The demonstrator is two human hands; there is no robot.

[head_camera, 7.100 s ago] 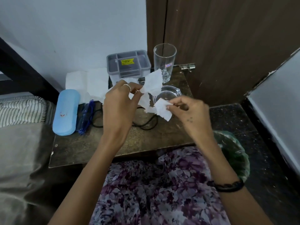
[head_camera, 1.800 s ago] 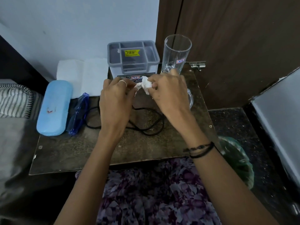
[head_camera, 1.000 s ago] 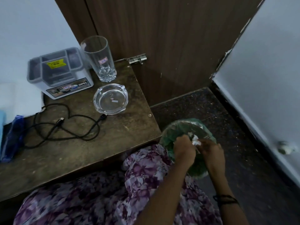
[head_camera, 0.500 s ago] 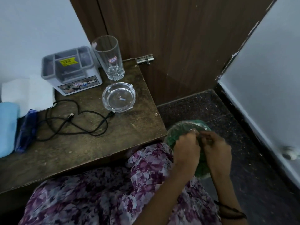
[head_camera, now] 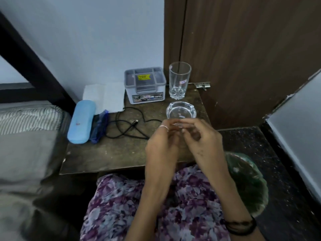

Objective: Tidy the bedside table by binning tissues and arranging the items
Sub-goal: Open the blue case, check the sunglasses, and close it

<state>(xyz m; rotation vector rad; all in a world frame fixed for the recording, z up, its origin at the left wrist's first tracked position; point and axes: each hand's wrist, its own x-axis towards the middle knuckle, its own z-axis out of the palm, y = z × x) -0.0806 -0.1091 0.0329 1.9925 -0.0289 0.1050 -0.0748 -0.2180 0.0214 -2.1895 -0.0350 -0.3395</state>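
I see both hands raised together over the near right part of the bedside table (head_camera: 111,153), just short of the glass ashtray (head_camera: 181,110). The left hand (head_camera: 160,146) and right hand (head_camera: 204,141) have fingers loosely curled, tips close; motion blur hides whether anything is pinched, so I cannot tell, though no tissue shows between them. The green-lined bin (head_camera: 250,185) stands on the floor at the table's near right; small pale specks show inside. I judge binning partly done: a flat white tissue sheet (head_camera: 104,96) lies at the far left by the wall. Arranging appears outstanding: black cable (head_camera: 128,129) sprawls mid-table, blue case (head_camera: 81,121) and blue packet (head_camera: 99,126) lie left, grey organiser (head_camera: 145,86) and tumbler (head_camera: 179,80) stand far
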